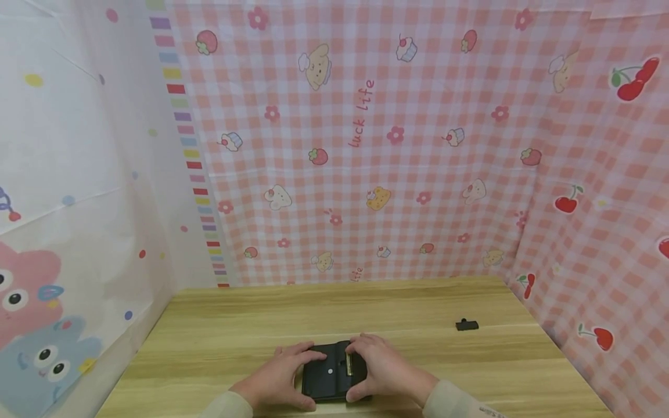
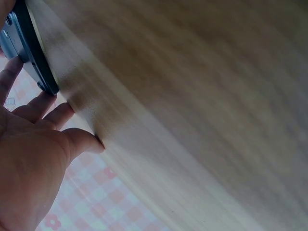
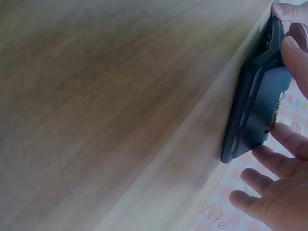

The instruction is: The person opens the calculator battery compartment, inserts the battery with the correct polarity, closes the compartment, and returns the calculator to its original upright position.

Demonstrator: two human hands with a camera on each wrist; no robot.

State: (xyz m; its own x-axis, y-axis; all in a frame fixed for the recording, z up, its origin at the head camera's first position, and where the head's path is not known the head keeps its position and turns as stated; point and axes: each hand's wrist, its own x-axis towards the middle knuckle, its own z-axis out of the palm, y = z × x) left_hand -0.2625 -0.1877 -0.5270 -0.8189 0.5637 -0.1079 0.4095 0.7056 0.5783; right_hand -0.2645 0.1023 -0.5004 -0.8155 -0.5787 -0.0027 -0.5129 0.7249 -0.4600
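Note:
A flat black calculator (image 1: 320, 386), back side up by its look, lies near the table's front edge in the head view. Its battery slot is uncovered, and a gold-coloured battery (image 1: 349, 365) sits in it. My left hand (image 1: 279, 374) grips the calculator's left part, thumb at the near edge and fingers on the far side. On the other side my right hand (image 1: 384, 368) holds the right part, its thumb near the front corner. In the right wrist view a fingertip touches by the battery (image 3: 275, 113). Some fingers of my left hand (image 2: 33, 149) reach the tabletop in the left wrist view.
A small black battery cover (image 1: 467, 325) with a tab lies apart at the back right of the wood-grain table (image 1: 235, 325). A pink checked cloth (image 1: 366, 174) hangs behind and on the right; a white printed cloth (image 1: 104, 203) hangs on the left.

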